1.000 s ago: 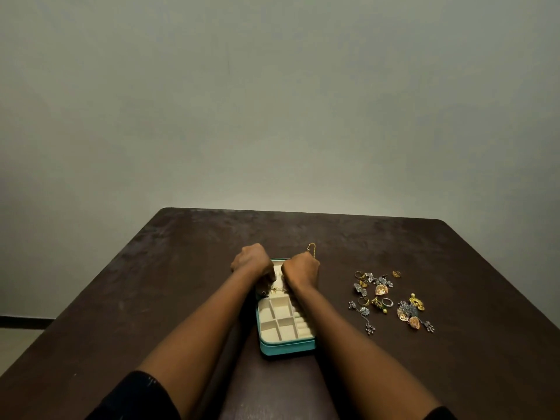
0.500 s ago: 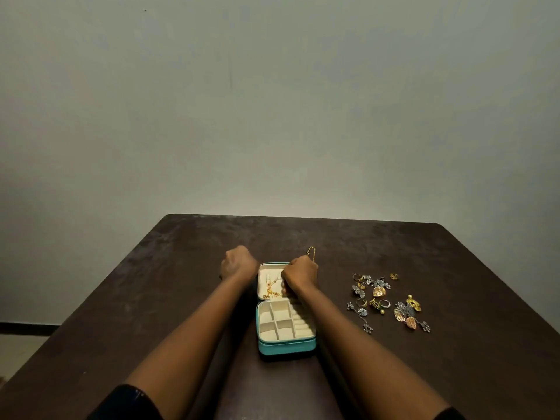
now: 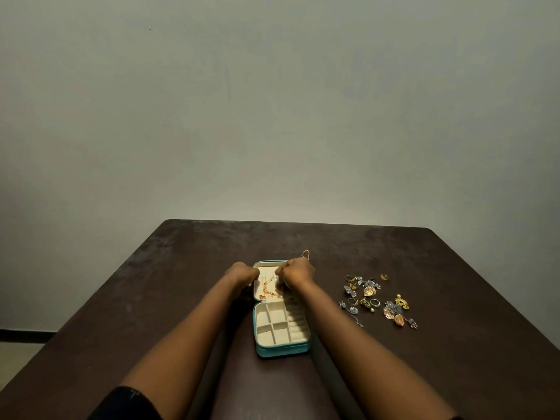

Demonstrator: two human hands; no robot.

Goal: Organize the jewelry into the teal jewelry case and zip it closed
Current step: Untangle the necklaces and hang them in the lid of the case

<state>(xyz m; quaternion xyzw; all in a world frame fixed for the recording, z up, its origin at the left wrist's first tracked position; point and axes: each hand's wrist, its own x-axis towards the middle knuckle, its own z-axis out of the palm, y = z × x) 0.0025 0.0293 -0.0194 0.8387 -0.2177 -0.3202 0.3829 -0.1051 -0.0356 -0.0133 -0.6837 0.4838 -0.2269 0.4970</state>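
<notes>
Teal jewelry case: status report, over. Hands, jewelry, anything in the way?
Left hand and right hand curled at open lid, grips unclear. Teal jewelry case unzipped, gold necklace in lid, compartments bare. Loose jewelry pile lies right of case.

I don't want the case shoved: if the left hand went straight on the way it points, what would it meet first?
The teal jewelry case's open lid: the left hand sits curled at its left rim, pointing forward and right across it. It may already touch; depth is unclear.
</notes>
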